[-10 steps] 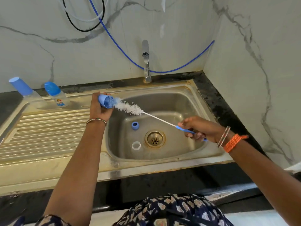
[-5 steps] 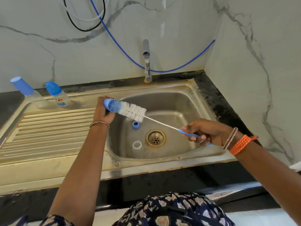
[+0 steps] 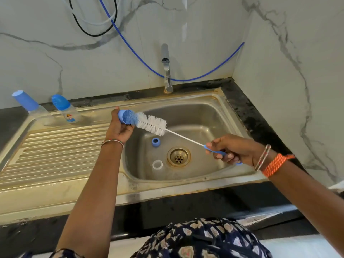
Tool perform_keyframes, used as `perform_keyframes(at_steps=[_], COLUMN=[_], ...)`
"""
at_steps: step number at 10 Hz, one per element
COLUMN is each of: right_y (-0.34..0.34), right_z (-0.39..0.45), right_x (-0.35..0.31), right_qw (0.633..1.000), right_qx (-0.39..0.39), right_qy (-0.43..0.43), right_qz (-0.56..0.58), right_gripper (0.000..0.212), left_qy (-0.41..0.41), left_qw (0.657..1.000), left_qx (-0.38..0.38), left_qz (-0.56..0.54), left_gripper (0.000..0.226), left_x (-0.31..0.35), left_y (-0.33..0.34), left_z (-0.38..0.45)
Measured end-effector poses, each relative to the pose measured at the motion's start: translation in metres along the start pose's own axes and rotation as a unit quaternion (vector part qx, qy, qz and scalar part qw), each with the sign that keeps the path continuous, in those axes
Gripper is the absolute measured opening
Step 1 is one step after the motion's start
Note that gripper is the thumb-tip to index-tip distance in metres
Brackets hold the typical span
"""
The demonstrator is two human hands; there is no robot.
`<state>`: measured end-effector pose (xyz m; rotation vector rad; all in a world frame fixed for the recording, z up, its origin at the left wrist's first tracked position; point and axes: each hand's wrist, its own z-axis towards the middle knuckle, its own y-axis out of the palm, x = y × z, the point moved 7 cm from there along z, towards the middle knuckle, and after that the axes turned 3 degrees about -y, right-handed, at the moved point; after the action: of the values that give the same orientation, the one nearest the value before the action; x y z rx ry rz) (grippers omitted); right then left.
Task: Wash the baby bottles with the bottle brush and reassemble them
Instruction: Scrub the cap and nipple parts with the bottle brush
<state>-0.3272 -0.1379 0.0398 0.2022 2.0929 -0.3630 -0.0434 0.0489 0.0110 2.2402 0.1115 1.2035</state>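
My left hand (image 3: 119,128) grips a blue bottle cap (image 3: 125,116) over the sink's left rim, its open mouth facing right. My right hand (image 3: 232,150) holds the blue handle of the bottle brush (image 3: 151,124), and the tip of the white bristles sits inside the cap. In the sink basin (image 3: 201,127) lie a blue collar ring (image 3: 155,142) and a clear bottle (image 3: 157,164) beside the drain (image 3: 178,156). Two capped baby bottles (image 3: 65,108) (image 3: 30,105) stand at the back of the draining board.
The tap (image 3: 167,71) stands behind the basin, with no water running. A blue hose (image 3: 141,56) and a black cable hang on the marble wall. The ribbed draining board (image 3: 55,149) spreads to the left. A wall closes in at the right.
The brush has slid back out of the cap, so more of the bristles show. My right hand has drawn away to the right. The cap has stayed in my left hand.
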Motion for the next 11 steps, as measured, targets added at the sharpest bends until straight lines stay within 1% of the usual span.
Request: perform_keyframes(at_steps=[1, 2, 3, 4, 5, 6, 7, 8, 9, 10, 11], right_y=[-0.015, -0.010, -0.001, -0.012, -0.014, -0.020, -0.002, 0.007, -0.006, 0.001, -0.008], right_z=[-0.002, -0.034, -0.045, -0.034, -0.011, -0.013, -0.046, -0.047, -0.017, -0.006, -0.019], right_x=[-0.014, -0.050, -0.050, -0.047, -0.007, -0.015, -0.049, -0.053, -0.038, -0.009, -0.038], right_qw=[0.950, 0.685, 0.563, 0.765, 0.992, 0.925, 0.625, 0.580, 0.924, 0.998, 0.847], right_qx=[0.149, 0.340, 0.363, 0.307, 0.094, 0.193, 0.364, 0.349, 0.172, 0.045, 0.234], right_qy=[-0.151, -0.402, -0.476, -0.354, -0.056, -0.190, -0.452, -0.495, -0.206, -0.041, -0.286], right_qz=[-0.230, -0.503, -0.570, -0.441, -0.061, -0.267, -0.522, -0.544, -0.273, -0.014, -0.383], right_gripper=[0.017, 0.007, 0.016, 0.002, 0.017, 0.012, 0.017, 0.022, 0.008, 0.017, 0.010], left_qy=[0.002, -0.030, -0.043, -0.012, 0.016, 0.008, -0.034, -0.054, -0.033, -0.006, -0.002], left_qw=[1.000, 0.998, 0.998, 0.998, 0.999, 0.999, 0.996, 0.994, 0.996, 0.999, 0.999], left_qx=[-0.007, 0.024, 0.048, 0.045, 0.034, 0.027, 0.040, 0.060, 0.061, 0.036, 0.029], left_qz=[0.025, 0.050, 0.024, 0.030, 0.008, 0.021, 0.075, 0.070, 0.049, 0.017, 0.043], left_gripper=[0.039, 0.044, 0.029, 0.032, 0.030, 0.024, 0.032, 0.026, 0.025, 0.020, 0.033], left_x=[-0.002, -0.010, -0.013, -0.011, -0.003, -0.002, -0.012, -0.019, -0.016, -0.008, -0.006], left_y=[0.001, -0.004, -0.007, -0.006, -0.005, -0.006, -0.010, -0.013, -0.016, -0.010, -0.011], left_z=[-0.001, 0.000, -0.001, -0.002, -0.003, -0.002, 0.001, -0.001, 0.000, -0.004, 0.000])
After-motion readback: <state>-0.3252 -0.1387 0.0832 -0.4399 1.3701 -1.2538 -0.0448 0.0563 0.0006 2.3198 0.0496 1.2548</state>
